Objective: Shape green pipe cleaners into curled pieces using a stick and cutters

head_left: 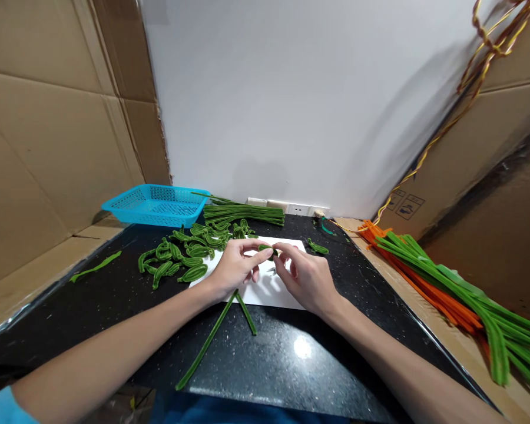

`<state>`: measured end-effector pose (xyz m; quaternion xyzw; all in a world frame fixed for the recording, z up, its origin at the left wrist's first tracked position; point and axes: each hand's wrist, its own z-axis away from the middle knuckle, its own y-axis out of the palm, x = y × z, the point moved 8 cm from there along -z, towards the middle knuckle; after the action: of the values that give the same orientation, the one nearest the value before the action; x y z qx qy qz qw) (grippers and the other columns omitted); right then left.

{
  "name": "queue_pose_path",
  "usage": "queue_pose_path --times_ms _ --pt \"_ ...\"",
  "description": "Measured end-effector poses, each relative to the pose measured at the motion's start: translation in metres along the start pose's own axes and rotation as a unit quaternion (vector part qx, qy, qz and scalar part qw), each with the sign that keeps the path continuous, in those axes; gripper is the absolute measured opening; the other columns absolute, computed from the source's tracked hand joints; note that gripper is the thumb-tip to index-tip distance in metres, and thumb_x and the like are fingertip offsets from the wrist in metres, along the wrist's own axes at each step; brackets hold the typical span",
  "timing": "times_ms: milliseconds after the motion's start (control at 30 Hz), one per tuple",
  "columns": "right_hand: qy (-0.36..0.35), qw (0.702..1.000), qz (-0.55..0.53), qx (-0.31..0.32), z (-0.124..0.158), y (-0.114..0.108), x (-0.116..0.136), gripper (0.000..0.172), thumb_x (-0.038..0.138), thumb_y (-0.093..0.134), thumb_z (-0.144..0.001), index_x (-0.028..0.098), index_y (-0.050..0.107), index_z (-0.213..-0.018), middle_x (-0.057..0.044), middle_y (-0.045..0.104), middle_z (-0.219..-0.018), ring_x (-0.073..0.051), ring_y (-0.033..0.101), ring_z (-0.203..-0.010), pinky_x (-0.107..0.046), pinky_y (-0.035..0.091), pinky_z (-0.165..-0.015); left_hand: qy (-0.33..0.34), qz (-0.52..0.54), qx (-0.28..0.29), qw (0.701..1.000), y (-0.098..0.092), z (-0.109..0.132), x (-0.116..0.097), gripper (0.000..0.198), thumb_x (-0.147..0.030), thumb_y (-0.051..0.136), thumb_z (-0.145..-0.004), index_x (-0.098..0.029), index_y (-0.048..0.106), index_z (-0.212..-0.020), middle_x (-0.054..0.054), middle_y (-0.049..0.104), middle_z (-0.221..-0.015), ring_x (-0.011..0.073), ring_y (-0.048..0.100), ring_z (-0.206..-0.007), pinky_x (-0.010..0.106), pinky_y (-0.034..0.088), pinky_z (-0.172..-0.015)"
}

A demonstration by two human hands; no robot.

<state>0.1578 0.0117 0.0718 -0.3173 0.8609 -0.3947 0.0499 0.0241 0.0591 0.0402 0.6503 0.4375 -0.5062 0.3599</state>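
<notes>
Between my two hands, over a white sheet of paper [256, 297], is a small dark green pipe cleaner piece [268, 252], bent into a compact loop. My left hand [241, 264] pinches its left end with thumb and forefinger. On the other end, the fingertips of my right hand [307, 274] are closed. The fingers cover much of the piece. Left of the paper lies a heap of green pipe cleaner leaf shapes [193, 272]. Two loose green pipe cleaner lengths [209, 344] form a V in front of my left hand.
A blue plastic basket [156, 221] stands at the back left, beside a bundle of straight green pipe cleaners [245, 213]. One leaf shape [318, 247] lies right of the paper. Orange [441, 300] and bright green pipe cleaners [463, 288] lie along the right edge. Cardboard walls [48, 118] flank the black countertop [327, 365].
</notes>
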Motion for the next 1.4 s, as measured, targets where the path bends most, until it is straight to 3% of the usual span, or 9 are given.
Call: queue_pose_path --times_ms 200,633,967,1400 --pt "0.015 0.998 0.011 0.063 0.0 0.011 -0.002 0.017 0.03 0.051 -0.099 0.02 0.064 -0.101 0.0 0.074 -0.077 -0.011 0.058 -0.052 -0.023 0.032 -0.053 0.006 0.042 -0.01 0.999 -0.004 -0.003 0.0 0.035 -0.039 0.075 -0.084 -0.013 0.071 -0.107 0.002 0.065 -0.078 0.0041 0.05 -0.038 0.017 0.032 -0.032" --pt "0.005 0.998 0.021 0.055 0.001 0.012 -0.002 0.023 0.03 0.052 -0.099 0.02 0.059 -0.08 0.001 0.069 -0.07 -0.01 0.055 -0.05 -0.023 0.029 -0.052 -0.02 0.04 0.006 0.999 0.001 -0.003 0.003 0.042 -0.042 0.073 -0.085 -0.013 0.066 -0.115 0.001 0.06 -0.077 0.0053 0.052 -0.043 0.015 0.033 -0.031" --pt "-0.052 0.997 0.015 0.053 0.003 0.012 0.008 0.024 0.028 0.048 -0.103 0.02 0.06 -0.085 0.0 0.07 -0.075 -0.011 0.058 -0.055 -0.024 0.034 -0.055 -0.059 0.006 0.034 0.998 0.008 -0.002 0.012 0.043 -0.046 0.064 -0.09 -0.013 0.068 -0.118 0.0 0.059 -0.068 0.0063 0.048 -0.042 0.014 0.034 -0.031" --pt "-0.061 0.991 -0.039 0.11 0.005 0.022 0.013 0.019 0.031 0.043 -0.106 0.019 0.058 -0.103 -0.005 0.074 -0.084 -0.014 0.062 -0.059 -0.024 0.038 -0.057 -0.083 0.008 0.063 0.995 0.011 -0.002 0.023 0.046 -0.051 0.058 -0.093 -0.015 0.067 -0.121 0.003 0.061 -0.072 0.0113 0.056 -0.049 0.015 0.037 -0.029"
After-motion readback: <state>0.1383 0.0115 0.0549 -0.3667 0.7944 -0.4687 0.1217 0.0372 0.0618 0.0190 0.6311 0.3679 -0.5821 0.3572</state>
